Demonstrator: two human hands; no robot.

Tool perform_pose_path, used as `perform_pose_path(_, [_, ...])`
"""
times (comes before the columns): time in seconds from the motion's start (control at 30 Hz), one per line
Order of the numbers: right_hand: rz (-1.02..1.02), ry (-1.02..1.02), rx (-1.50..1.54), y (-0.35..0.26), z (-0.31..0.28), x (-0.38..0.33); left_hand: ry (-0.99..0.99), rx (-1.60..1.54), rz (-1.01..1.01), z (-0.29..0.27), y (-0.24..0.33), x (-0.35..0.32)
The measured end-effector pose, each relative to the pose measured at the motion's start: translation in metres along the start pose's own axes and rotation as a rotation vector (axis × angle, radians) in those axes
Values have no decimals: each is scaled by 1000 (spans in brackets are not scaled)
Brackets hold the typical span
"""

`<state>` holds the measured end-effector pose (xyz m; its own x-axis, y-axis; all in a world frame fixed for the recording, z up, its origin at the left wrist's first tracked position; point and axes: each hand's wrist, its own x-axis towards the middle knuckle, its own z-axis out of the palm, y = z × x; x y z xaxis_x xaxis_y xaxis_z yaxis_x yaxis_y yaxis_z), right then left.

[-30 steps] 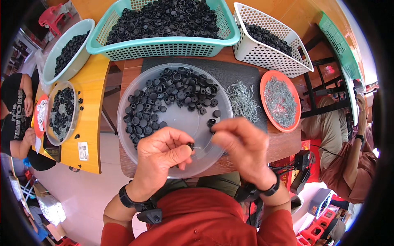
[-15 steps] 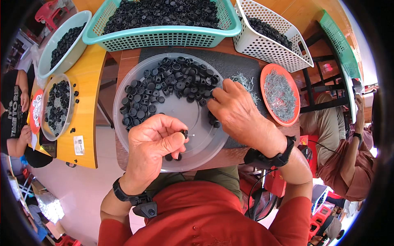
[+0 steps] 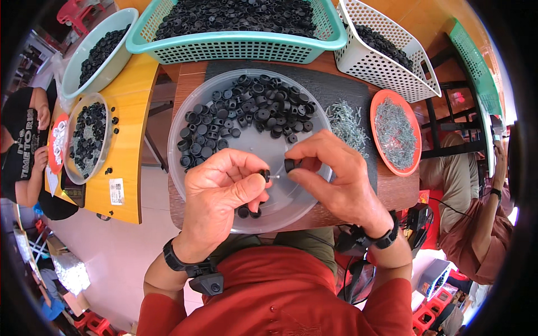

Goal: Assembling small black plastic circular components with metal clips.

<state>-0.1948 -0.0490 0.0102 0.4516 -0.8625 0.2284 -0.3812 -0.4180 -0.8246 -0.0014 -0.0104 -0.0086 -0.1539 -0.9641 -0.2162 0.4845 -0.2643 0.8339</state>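
Note:
My left hand (image 3: 224, 190) pinches a small black cap with a thin metal pin (image 3: 268, 175) sticking out toward the right. My right hand (image 3: 336, 179) holds a second small black cap (image 3: 289, 165) just right of that pin, a short gap apart. Both hands hover over a clear round plastic tray (image 3: 185, 168) on the brown table. The far half of the tray holds a heap of black caps (image 3: 241, 115). Two loose black caps (image 3: 249, 213) lie in the tray under my left hand.
A pile of metal pins (image 3: 344, 123) lies on a dark mat beside an orange plate (image 3: 397, 133) of pins. Behind are a teal basket (image 3: 235, 47) and a white basket (image 3: 386, 53) of black parts. At left another person (image 3: 25, 151) sits at a yellow table (image 3: 131, 140).
My right hand came back from the heap of caps with a black cap and now holds it next to the pinned cap in my left hand.

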Motion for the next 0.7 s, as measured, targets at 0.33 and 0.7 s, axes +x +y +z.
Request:
perform_pose_path(0.33, [254, 154, 585, -2, 27, -19, 19, 60, 101, 9, -4, -4])
perform_pose_path(0.7, [105, 142, 397, 1, 35, -22, 1, -27, 157, 5, -11, -1])
